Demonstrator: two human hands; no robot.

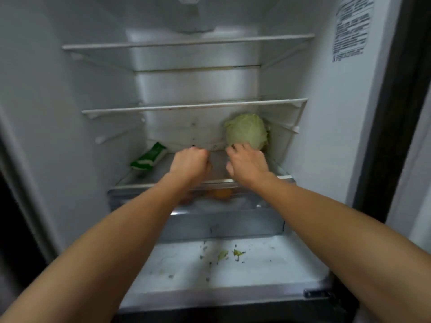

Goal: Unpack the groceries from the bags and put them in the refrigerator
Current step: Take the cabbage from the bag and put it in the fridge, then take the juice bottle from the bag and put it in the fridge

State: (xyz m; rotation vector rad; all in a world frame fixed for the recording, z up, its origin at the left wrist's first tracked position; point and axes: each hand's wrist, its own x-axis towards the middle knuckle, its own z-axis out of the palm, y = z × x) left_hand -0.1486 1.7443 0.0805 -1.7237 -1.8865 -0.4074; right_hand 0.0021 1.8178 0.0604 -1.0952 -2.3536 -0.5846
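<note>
Both my arms reach into the open refrigerator (338, 136). A pale green cabbage (246, 131) sits at the back right of the lowest shelf (140, 180). My right hand (246, 163) lies just in front of the cabbage with its fingers spread, the fingertips touching its lower front. My left hand (190, 165) is curled into a loose fist over the middle of the same shelf, and nothing shows in it. A green and white packet (149, 157) lies on the left of that shelf.
Two glass shelves (186, 106) above hold nothing. Below the lowest shelf a clear drawer (224, 220) holds orange fruit (220, 194). Green leaf scraps (229, 254) lie on the white floor of the fridge. A printed label (351, 29) is on the right wall.
</note>
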